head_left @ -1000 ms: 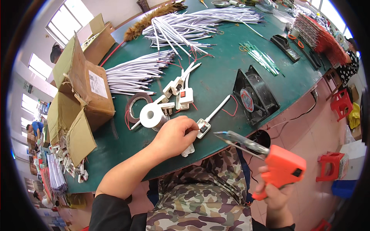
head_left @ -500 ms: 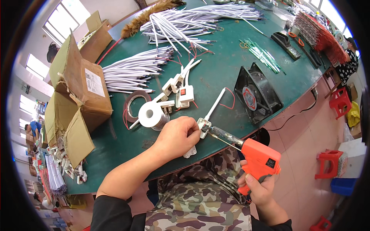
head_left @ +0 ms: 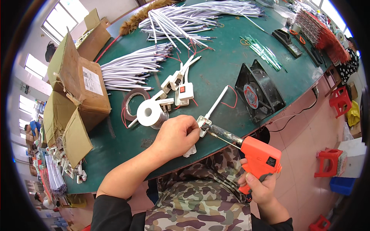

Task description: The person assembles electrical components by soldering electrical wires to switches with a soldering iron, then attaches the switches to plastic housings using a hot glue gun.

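Observation:
My right hand (head_left: 260, 184) grips an orange soldering gun (head_left: 259, 156) by its handle. The gun's tip reaches into a small white plastic housing (head_left: 202, 124) near the table's front edge. From that housing a white cable (head_left: 217, 101) runs away to the far right, with a thin red wire curling off its end. Right beside the housing, my left hand (head_left: 176, 134) is closed, thumb and fingers pressed together; what they pinch is hidden. Another white plastic part (head_left: 190, 151) lies partly under it. A spool of solder wire (head_left: 151, 114) stands just beyond my left hand.
White plug pieces, one with a red switch (head_left: 185, 91), lie past the spool beside a roll of tape (head_left: 131, 106). A black fan (head_left: 256, 92) stands at right. An open cardboard box (head_left: 90, 92) and white cable bundles (head_left: 135, 67) occupy the left and back.

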A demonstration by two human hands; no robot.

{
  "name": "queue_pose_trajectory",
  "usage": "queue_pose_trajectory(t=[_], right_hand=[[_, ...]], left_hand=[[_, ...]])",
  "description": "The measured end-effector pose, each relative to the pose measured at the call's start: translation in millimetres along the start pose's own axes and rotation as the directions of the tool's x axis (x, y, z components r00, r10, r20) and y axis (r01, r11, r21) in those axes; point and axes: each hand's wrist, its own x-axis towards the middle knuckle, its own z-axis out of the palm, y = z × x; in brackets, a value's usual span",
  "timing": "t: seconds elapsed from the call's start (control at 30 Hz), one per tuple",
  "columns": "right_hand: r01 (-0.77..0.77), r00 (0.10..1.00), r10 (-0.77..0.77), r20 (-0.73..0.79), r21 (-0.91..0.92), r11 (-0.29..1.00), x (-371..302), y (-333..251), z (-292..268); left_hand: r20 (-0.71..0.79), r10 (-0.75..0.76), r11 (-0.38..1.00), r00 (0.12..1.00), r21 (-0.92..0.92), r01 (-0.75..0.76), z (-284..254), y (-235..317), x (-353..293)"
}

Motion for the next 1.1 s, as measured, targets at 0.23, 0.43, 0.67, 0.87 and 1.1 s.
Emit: queue_pose_trajectory(t=[0.23, 0.43, 0.67, 0.87, 1.1], right_hand=[[0.028, 1.0, -0.028, 0.003, -0.095, 0.995, 2.5, 0.1, -0.6], [0.052, 0.999, -0.05, 0.019, -0.087, 0.995, 3.3, 1.2, -0.2], [0.058, 0.998, -0.057, 0.012, -0.096, 0.994, 1.6, 3.0, 0.8], [0.158, 0.985, -0.148, 0.084, -0.127, 0.979, 4.4, 6.6, -0.4], [0.109, 0.992, -0.103, 0.069, -0.103, 0.989, 0.3, 5.6, -3.9]], left_hand=[[-0.001, -0.012, 0.998, 1.0, -0.061, 0.012, 0.7, -2.6, -1.9], [0.011, -0.06, 0.991, 0.998, -0.117, 0.06, 0.8, -6.0, -3.3], [0.045, -0.12, 0.973, 0.992, -0.191, 0.126, 0.3, -6.1, -2.5], [-0.001, -0.053, 0.986, 0.999, -0.156, 0.052, 5.3, -7.3, -4.8], [-0.008, -0.083, 0.992, 0.997, -0.1, 0.082, 6.6, -3.3, -3.8]])
